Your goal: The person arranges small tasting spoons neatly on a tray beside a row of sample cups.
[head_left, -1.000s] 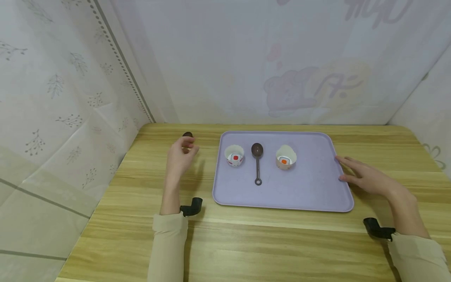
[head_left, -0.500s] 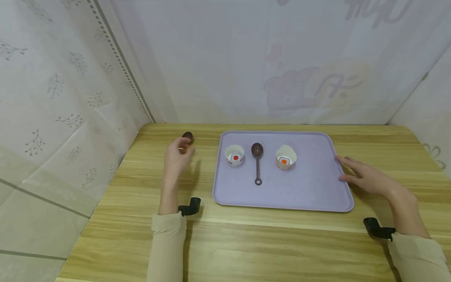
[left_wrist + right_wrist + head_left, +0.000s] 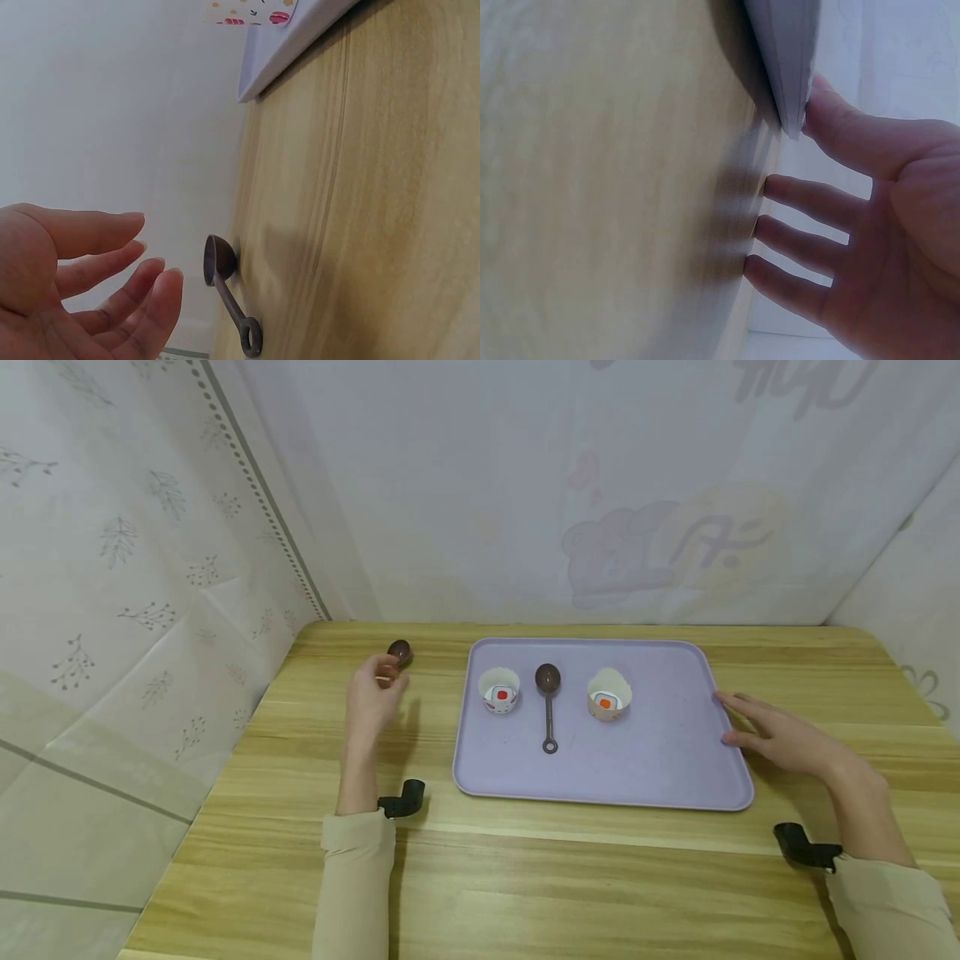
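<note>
At the far left of the table, a dark brown measuring spoon [image 3: 401, 652] lies with its bowl toward the back edge. My left hand [image 3: 367, 697] hovers just in front of it, holding nothing; in the left wrist view its loosely bent fingers [image 3: 154, 307] are apart from the spoon [image 3: 226, 259]. My right hand [image 3: 787, 739] is at the right rim of a lilac tray [image 3: 660, 768], fingertips against the edge. From the right wrist, the thumb [image 3: 847, 124] touches the tray [image 3: 787, 60], while several straight fingers reach down to the tabletop.
On the tray stand two paper baking cups, one with a red-centred piece [image 3: 502, 696] inside, the other with an orange-centred piece [image 3: 605, 703]. A second brown measuring spoon [image 3: 548, 679] lies between them. Curtains hang behind and beside the wooden table [image 3: 570, 893].
My left hand has drawn slightly back and left from the measuring spoon, leaving more of its bowl uncovered. The right hand and the tray have stayed put.
</note>
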`<state>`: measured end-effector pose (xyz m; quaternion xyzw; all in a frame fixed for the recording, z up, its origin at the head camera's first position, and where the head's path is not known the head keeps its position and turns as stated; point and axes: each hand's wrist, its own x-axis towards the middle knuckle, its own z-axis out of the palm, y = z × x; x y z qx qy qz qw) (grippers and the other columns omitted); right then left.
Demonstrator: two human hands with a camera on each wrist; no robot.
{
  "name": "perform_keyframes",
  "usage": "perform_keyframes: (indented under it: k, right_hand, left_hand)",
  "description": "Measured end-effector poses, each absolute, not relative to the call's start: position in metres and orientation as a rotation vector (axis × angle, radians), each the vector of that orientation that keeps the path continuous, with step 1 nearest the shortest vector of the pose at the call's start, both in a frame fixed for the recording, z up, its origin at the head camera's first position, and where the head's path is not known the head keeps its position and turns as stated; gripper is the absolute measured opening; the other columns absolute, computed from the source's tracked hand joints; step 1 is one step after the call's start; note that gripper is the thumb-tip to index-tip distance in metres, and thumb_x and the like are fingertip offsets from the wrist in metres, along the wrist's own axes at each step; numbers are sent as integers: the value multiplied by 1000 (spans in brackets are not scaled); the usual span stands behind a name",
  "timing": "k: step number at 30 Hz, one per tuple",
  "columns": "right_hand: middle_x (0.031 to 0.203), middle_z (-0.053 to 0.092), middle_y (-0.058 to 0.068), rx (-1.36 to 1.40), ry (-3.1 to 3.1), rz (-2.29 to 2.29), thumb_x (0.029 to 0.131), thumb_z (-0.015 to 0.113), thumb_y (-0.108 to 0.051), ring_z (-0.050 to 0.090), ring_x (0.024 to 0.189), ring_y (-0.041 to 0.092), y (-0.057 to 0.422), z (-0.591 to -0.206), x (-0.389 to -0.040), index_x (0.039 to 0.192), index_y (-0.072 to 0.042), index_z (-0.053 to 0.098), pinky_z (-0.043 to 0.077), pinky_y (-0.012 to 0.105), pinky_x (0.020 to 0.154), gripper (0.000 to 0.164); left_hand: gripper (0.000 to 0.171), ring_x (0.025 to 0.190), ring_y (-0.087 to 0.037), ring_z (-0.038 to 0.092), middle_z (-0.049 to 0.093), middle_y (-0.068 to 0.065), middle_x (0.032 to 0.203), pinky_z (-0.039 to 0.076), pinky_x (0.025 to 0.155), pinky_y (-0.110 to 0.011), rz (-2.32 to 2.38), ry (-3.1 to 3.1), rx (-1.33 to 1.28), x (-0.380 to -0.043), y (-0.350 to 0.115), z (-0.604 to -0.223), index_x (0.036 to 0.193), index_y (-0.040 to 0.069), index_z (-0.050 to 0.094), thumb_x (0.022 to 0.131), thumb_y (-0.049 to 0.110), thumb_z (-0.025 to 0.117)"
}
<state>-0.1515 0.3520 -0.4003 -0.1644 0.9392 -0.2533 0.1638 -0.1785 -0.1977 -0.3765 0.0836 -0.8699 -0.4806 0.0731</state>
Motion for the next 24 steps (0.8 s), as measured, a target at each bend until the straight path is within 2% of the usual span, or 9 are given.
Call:
perform_keyframes:
  k: [24]
  right_hand:
    - [152, 15, 45, -477, 2674, -736, 104, 58, -28, 18, 137, 66, 353, -402, -152, 158, 2, 22, 20, 76, 104, 71]
  left_hand:
    - [40, 109, -36, 57, 58, -23, 120, 49, 90, -43, -1458, -2535, 353, -182, -205, -389, 136, -5, 55, 99, 7, 61]
